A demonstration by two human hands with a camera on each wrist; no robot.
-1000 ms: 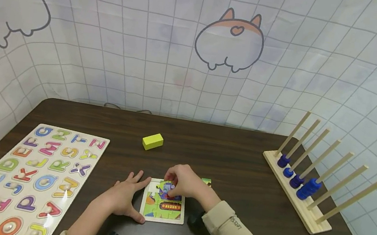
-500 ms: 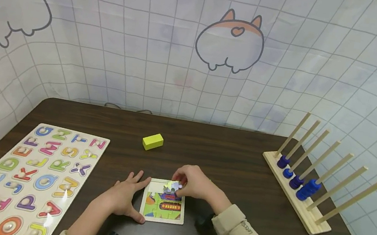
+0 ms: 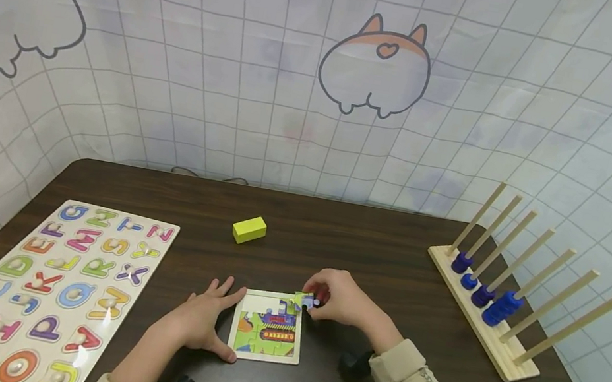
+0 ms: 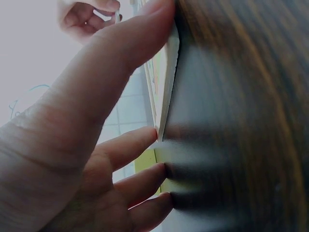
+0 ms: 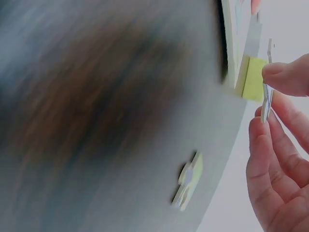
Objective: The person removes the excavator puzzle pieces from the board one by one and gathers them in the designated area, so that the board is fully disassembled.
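Note:
A small jigsaw puzzle in a white-rimmed tray [image 3: 263, 359] lies in front of me, its picture showing an orange and purple tracked vehicle on green. The upper left part of the tray is bare. My left hand [image 3: 202, 316] is spread along its left side, thumb at the near corner and index fingertip at the far one. My right hand [image 3: 342, 298] pinches a green and lilac puzzle piece [image 3: 305, 300] between thumb and fingers at the tray's far right corner. The right wrist view shows that piece [image 5: 266, 99] edge-on, raised off the table.
Another puzzle piece [image 5: 190, 180] lies on the table, hidden behind the right hand in the head view. A yellow block [image 3: 249, 229] sits beyond the tray. An alphabet board [image 3: 40, 289] lies at left; a pegged wooden rack [image 3: 479, 312] with blue beads stands at right.
My right hand has moved rightward with the puzzle piece, from over the tray's upper middle to its far right corner, and the piece has turned. The left hand has stayed in place.

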